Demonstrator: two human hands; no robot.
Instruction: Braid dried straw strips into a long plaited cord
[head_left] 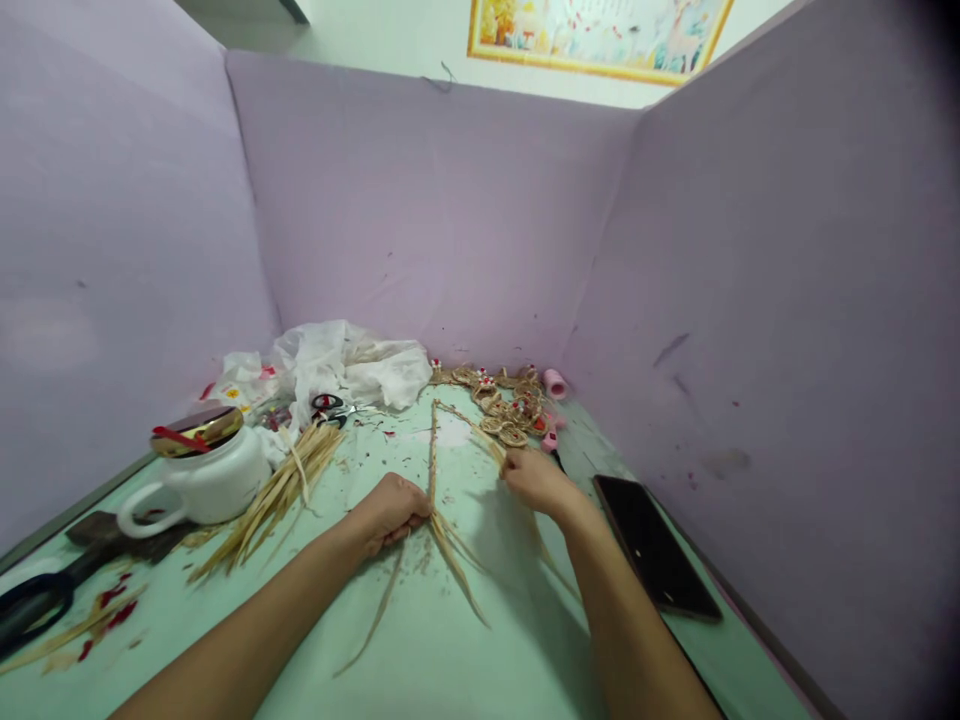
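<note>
A thin braid of straw-coloured strips (433, 450) runs up the table, bends sharply near the back and comes down toward the right. My left hand (397, 510) is closed, pinching the braid's left leg where loose strips fan out below toward me. On the other leg, my right hand (536, 480) is also closed, its fingers around the strips, with loose ends trailing below it. Beyond my right hand lies a cluster of finished-looking coiled straw pieces (514, 405) with small red and white bits.
At left stand a white mug (217, 485) with a gold lid, a bundle of dry strips (281, 500), small scissors (330, 408) and large dark shears (45, 600). White plastic bags (360, 370) lie behind. A phone (656, 545) rests at right. Lilac partitions (435, 220) enclose the table.
</note>
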